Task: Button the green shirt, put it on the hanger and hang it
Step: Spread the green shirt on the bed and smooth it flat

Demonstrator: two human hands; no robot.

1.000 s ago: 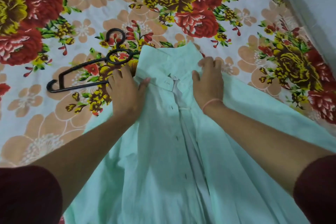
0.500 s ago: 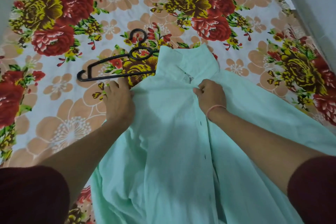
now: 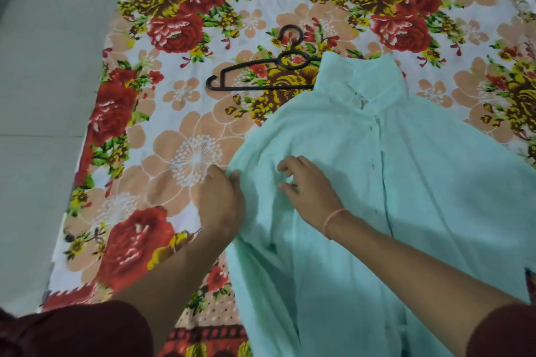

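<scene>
The pale green shirt (image 3: 406, 171) lies flat on the flowered sheet, collar at the far end, its button placket running down the middle with the front panels laid together. A black hanger (image 3: 255, 72) lies on the sheet just left of the collar, its right end tucked under the shirt. My left hand (image 3: 223, 206) pinches the shirt's left edge at the shoulder. My right hand (image 3: 310, 185) rests on the shirt's left chest, fingers curled and apart, nothing gripped.
The flowered sheet (image 3: 179, 153) covers a mattress. Grey floor (image 3: 43, 95) lies along its left side. A wall edge shows at the top right corner. My dark red sleeves fill both lower corners.
Both hands have moved down and left from the collar to the shirt's left shoulder. The front panels now lie closed over each other. The view has shifted left.
</scene>
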